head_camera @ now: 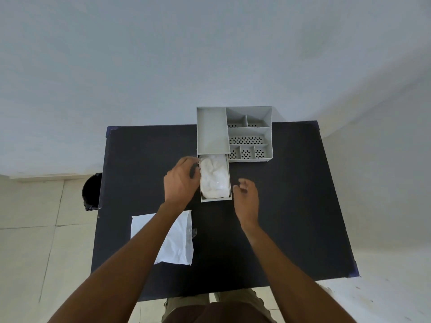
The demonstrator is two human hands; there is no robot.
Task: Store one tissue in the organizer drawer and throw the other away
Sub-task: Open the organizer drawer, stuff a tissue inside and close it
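A grey organizer [211,131] stands at the far edge of the black table. Its drawer [215,199] is pulled out toward me, and a crumpled white tissue [214,178] lies inside it. My left hand [180,181] rests against the drawer's left side, fingers curled at its wall. Just right of the drawer's front corner hovers my right hand [246,197], fingers loosely curled and holding nothing. A second white tissue [180,238] lies flat on the table near me, partly under my left forearm.
A black bin [91,191] stands on the floor by the table's left edge. The organizer's right half has several perforated compartments [247,139]. The black table [291,206] is backed by a pale wall.
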